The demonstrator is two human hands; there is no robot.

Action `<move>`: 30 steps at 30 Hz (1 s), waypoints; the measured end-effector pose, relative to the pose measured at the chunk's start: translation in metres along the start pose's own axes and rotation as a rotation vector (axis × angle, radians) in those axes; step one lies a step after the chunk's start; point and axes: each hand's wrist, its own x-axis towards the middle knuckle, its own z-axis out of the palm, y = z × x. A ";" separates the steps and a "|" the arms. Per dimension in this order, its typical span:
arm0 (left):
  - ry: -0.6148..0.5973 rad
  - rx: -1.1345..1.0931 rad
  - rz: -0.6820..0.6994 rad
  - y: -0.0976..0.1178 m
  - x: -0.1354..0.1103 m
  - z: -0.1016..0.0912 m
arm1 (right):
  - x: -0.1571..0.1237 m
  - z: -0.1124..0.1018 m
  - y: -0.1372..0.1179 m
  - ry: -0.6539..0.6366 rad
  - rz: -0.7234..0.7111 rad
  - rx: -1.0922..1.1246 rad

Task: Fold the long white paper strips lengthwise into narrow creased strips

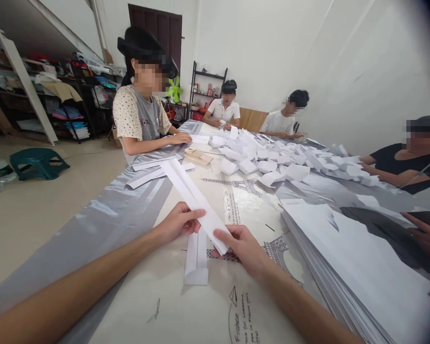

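A long folded strip of white paper (197, 196) slants through the air over the table, pinched in both my hands. My left hand (181, 220) grips its left edge near the middle, thumb on top. At the near end, my right hand (241, 243) holds the strip between thumb and fingers. Beneath it, a second folded paper strip (197, 260) lies on the printed tablecloth (157, 306), its near end creased over; its far part is hidden by my left hand and the held strip. More folded strips (154, 174) rest further off at the left.
To the right stands a thick stack of white paper sheets (347, 248). A heap of folded white papers (268, 153) covers the table's far middle, beside a small wooden block (198, 156). Several people sit around the table. A green stool (39, 162) stands on the floor at left.
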 end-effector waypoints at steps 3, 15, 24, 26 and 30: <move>0.034 -0.060 0.005 -0.002 0.002 -0.001 | 0.000 0.000 0.000 0.022 -0.015 -0.006; 0.110 0.009 0.058 0.000 0.001 0.000 | 0.003 -0.001 0.004 0.067 -0.013 0.067; 0.165 0.088 0.057 0.003 0.002 0.002 | 0.004 -0.007 0.007 0.043 -0.009 0.129; 0.171 0.089 0.038 0.003 0.002 0.002 | 0.004 -0.008 0.008 0.042 -0.010 0.116; 0.174 0.085 0.004 0.003 0.003 0.001 | 0.006 -0.012 0.011 0.031 0.004 0.102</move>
